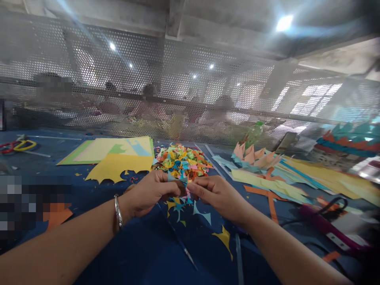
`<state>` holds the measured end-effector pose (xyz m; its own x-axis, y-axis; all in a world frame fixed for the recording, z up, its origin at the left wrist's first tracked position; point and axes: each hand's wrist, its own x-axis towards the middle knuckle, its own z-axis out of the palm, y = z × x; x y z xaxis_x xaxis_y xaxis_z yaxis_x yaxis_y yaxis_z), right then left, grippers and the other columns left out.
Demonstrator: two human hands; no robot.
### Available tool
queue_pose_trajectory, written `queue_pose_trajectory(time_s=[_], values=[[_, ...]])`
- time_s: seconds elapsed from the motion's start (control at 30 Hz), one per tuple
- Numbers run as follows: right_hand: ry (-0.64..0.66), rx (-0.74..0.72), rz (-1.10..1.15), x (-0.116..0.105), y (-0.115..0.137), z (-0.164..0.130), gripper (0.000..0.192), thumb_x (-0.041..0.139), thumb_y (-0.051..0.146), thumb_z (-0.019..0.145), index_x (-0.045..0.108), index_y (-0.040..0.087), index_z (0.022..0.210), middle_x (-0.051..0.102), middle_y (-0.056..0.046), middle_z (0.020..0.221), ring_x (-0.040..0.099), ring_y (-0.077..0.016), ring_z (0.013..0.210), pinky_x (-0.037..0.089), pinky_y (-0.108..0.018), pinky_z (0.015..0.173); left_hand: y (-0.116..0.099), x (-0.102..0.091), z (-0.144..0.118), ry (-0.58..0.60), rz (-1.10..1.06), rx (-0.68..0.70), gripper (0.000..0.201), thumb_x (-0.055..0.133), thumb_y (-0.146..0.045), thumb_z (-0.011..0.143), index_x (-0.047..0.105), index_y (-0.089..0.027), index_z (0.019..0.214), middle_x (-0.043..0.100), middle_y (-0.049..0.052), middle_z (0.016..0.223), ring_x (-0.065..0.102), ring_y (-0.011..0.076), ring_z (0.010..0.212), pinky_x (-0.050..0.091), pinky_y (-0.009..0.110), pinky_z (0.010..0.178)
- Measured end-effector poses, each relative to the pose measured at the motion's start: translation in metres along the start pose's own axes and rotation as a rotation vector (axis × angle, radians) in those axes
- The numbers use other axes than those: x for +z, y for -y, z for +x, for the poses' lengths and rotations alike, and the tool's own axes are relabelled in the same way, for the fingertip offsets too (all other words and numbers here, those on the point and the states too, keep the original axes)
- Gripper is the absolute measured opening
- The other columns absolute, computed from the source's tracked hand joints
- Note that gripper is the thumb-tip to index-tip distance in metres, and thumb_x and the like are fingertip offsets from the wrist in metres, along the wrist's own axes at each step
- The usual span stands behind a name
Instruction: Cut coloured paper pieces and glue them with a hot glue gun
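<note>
My left hand (150,192) and my right hand (215,194) meet fingertip to fingertip over a dark blue table (142,249). Both pinch one small piece of paper (180,184), bluish with a brown part, held between them. A silver bangle (118,211) circles my left wrist. Just behind my hands lies a heap of small curled paper pieces (181,160) in yellow, green, orange and pink. Blue and yellow paper scraps (202,215) lie on the table under and in front of my hands.
Yellow and green paper sheets (115,156) lie at the back left, scissors (18,145) farther left. Long paper strips and folded orange shapes (267,166) spread to the right, beside a purple-handled tool (323,225). A perforated metal screen (190,99) closes the table's far side; people sit behind it.
</note>
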<state>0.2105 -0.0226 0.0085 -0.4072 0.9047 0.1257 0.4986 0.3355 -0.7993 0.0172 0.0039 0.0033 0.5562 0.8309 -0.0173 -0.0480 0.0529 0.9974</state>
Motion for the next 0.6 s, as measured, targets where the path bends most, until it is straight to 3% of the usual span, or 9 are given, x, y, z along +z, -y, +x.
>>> queue_pose_trajectory(time_s=[0.37,0.6], values=[[-0.003,0.007,-0.021,0.0021,0.0030,0.0010,0.042,0.044,0.049,0.089,0.049,0.019,0.060,0.032,0.005,0.053,0.025,-0.0095,0.047,0.019,-0.027,0.044,-0.0010,-0.0007,-0.0002,0.018,0.031,-0.009,0.009,0.062,-0.018,0.060,0.064,-0.017,0.051,0.053,-0.002,0.051,0.037,0.0094,0.050,0.028,0.026,0.051],[-0.095,0.044,0.081,0.0064,0.0025,0.0030,0.041,0.045,0.051,0.088,0.046,0.020,0.061,0.027,0.007,0.051,0.021,-0.0090,0.046,0.016,-0.026,0.043,0.0000,-0.0025,0.0011,0.035,0.084,0.018,0.011,0.062,-0.020,0.065,0.065,-0.016,0.056,0.050,-0.003,0.052,0.031,0.0085,0.049,0.021,0.026,0.049]])
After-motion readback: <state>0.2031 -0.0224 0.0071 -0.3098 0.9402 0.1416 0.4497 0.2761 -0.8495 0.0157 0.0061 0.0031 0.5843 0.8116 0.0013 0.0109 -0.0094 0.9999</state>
